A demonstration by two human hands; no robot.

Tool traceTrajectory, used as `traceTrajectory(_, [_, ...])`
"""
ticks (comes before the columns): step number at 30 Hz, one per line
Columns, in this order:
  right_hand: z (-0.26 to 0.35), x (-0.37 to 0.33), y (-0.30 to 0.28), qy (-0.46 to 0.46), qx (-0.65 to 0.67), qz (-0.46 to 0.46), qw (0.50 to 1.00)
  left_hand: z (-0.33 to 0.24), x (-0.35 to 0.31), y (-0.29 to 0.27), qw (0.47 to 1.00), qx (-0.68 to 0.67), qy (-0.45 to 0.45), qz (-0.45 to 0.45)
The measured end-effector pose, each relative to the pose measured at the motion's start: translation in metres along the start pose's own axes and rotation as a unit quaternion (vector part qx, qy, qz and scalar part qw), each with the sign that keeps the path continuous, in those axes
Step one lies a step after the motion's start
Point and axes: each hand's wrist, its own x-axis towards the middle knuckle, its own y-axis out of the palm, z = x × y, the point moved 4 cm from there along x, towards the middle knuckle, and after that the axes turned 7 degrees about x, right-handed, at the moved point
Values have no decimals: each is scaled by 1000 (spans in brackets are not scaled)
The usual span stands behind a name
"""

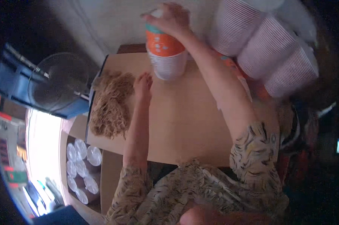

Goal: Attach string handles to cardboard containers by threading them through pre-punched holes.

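My right hand [171,18] grips the upper end of a stack of paper cups [165,47] near the far edge of a cardboard surface [184,120]. The top cup shows orange with a teal band, and many white rims are layered beneath it. My left hand [143,84] rests lower and to the left, its fingers stretched out and holding nothing. Beside it lies a shaggy, stringy brown bundle [113,105], perhaps a cloth or mop head; I cannot tell which.
Tall stacks of white-rimmed cups [269,47] stand at the far right. At the lower left, an open carton [109,176] holds several clear plastic-wrapped round stacks [94,155]. A dark round mesh thing [58,80] beside blue panels stands to the left.
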Motion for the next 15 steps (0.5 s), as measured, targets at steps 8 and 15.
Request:
traceTrajectory(8, [-76, -177, -180, 10, 168, -130, 977, 54, -186, 26, 940, 286, 64, 176])
traceTrajectory(15, [-175, -360, -203, 182, 37, -164, 969, 90, -220, 138, 876, 361, 247, 202])
